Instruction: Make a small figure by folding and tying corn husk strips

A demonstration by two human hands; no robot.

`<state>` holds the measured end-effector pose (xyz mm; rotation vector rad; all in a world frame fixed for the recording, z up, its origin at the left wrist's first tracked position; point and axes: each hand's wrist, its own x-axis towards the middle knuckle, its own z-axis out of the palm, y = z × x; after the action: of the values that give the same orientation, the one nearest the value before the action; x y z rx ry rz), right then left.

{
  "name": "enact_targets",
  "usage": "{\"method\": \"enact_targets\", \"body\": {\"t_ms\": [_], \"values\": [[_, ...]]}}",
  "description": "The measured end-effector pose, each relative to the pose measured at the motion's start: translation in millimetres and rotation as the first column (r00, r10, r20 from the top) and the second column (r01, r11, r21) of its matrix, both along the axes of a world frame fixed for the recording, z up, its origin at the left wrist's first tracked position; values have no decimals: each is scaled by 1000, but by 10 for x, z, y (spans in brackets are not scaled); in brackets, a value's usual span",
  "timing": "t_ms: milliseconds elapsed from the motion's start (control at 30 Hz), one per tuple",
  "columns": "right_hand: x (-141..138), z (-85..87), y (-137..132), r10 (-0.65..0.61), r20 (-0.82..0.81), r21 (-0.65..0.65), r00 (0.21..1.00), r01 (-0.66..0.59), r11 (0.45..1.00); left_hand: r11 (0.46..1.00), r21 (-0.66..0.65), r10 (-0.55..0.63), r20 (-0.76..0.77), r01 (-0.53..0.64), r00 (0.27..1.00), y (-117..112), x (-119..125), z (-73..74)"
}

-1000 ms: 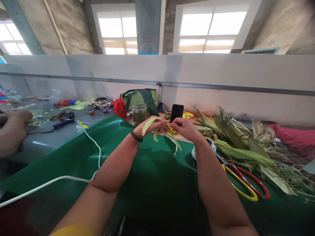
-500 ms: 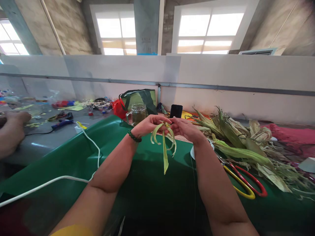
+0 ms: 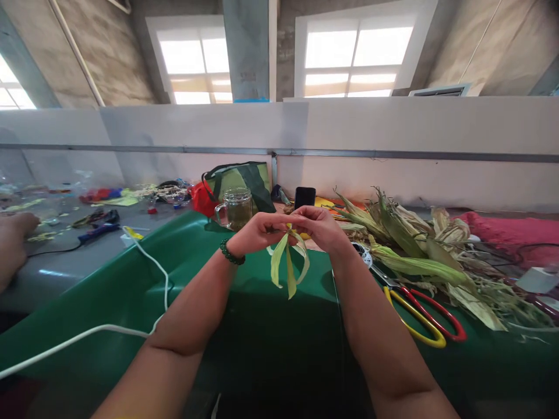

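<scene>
Both my hands meet in front of me over the green table cover (image 3: 262,314). Between them hangs a small bunch of pale green corn husk strips (image 3: 290,270), gathered at the top with a bit of yellow showing. My left hand (image 3: 263,228), with a dark green bead bracelet (image 3: 230,252) at its wrist, pinches the bunch from the left. On the other side, my right hand (image 3: 321,227) has its fingers closed at the top of the same bunch. The fingers partly hide the gathered end.
Scissors with red and yellow handles (image 3: 421,317) lie right of my forearm, beside a heap of corn husks (image 3: 419,250). Behind my hands stand a glass mug (image 3: 238,209), a phone (image 3: 304,196) and a green bag (image 3: 257,180). Another person's hand (image 3: 15,238) is at far left, past a white cable (image 3: 100,329).
The strips hang closer together and have turned a little. My right hand's fingers have curled in from a flatter pose. The whole view has shifted slightly.
</scene>
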<state>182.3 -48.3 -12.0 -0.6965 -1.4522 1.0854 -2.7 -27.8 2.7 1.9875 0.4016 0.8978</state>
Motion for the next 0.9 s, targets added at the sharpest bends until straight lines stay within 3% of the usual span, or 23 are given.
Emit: {"method": "enact_targets", "body": {"t_ms": [133, 300, 500, 600, 700, 900], "values": [[-13, -29, 13, -40, 28, 21, 999, 39, 999, 996, 6, -85, -22, 85, 996, 4, 6, 3], [-51, -95, 87, -42, 101, -17, 994, 44, 999, 991, -75, -115, -49, 111, 992, 34, 19, 17], [6, -104, 194, -314, 225, -8, 922, 324, 946, 932, -345, -100, 42, 108, 994, 172, 19, -19], [47, -78, 137, -218, 314, -59, 924, 248, 967, 910, -407, -51, 88, 83, 995, 212, 14, -35], [58, -47, 48, -126, 408, -30, 904, 151, 988, 891, -451, -26, 78, 58, 997, 224, 10, -36], [53, 30, -32, -144, 418, 38, 897, 141, 989, 865, -502, 57, 87, -6, 995, 253, -2, -30]]}}
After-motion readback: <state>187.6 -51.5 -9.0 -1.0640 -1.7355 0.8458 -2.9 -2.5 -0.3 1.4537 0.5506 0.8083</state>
